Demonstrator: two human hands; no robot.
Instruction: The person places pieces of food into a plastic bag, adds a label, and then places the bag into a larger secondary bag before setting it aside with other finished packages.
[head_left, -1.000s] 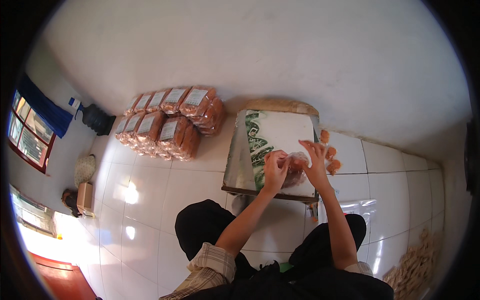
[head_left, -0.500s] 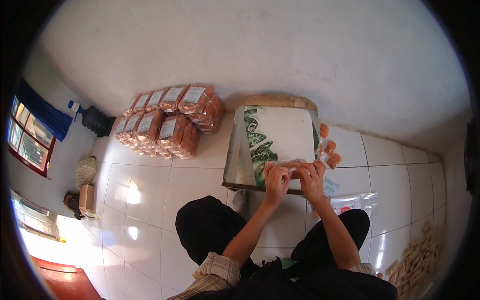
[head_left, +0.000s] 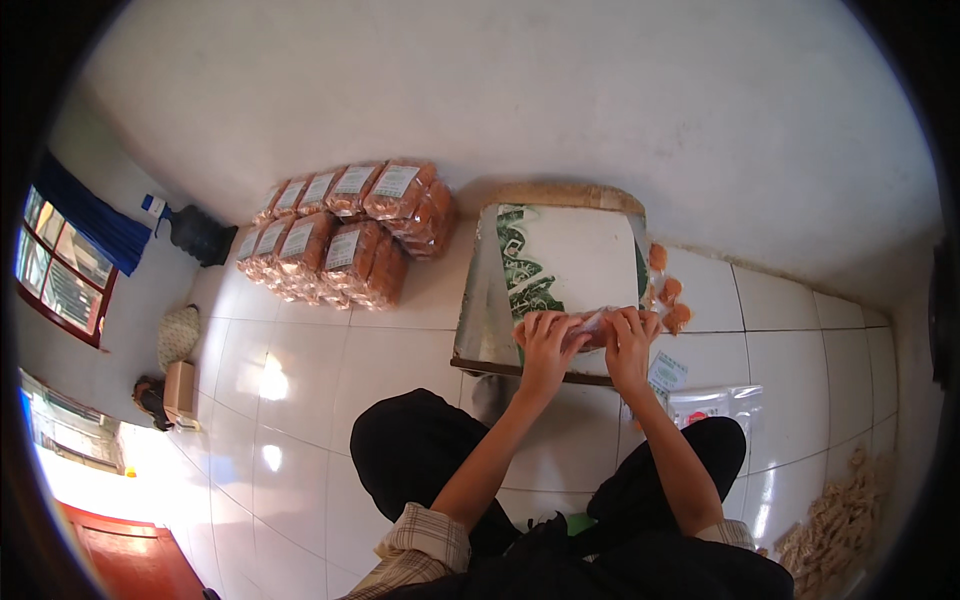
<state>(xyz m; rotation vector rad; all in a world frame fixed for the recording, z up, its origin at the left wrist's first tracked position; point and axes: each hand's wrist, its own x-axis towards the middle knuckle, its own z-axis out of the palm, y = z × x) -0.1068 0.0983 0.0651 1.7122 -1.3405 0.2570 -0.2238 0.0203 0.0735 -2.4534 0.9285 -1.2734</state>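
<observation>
At the near edge of a low table [head_left: 590, 250] with a white and green patterned top, a transparent plastic packet [head_left: 593, 322] of orange-brown pieces lies under my two hands. My left hand [head_left: 545, 345] grips its left part with curled fingers. Around the right part my right hand [head_left: 628, 343] is closed, thumb close to the other thumb. Both hands cover much of the packet, so its full shape is hidden. Several loose orange-brown round pieces [head_left: 671, 291] lie beside the table's right side.
Several packed, labelled bags [head_left: 345, 250] are stacked on the tiled floor by the wall, left of the table. A printed label sheet [head_left: 666, 372] and flat plastic bags [head_left: 735, 402] lie near my right knee. A pale tangled heap [head_left: 835, 530] sits at lower right.
My hands have moved slightly apart along the packet, the left one toward its left end. The whole view has shifted a little.
</observation>
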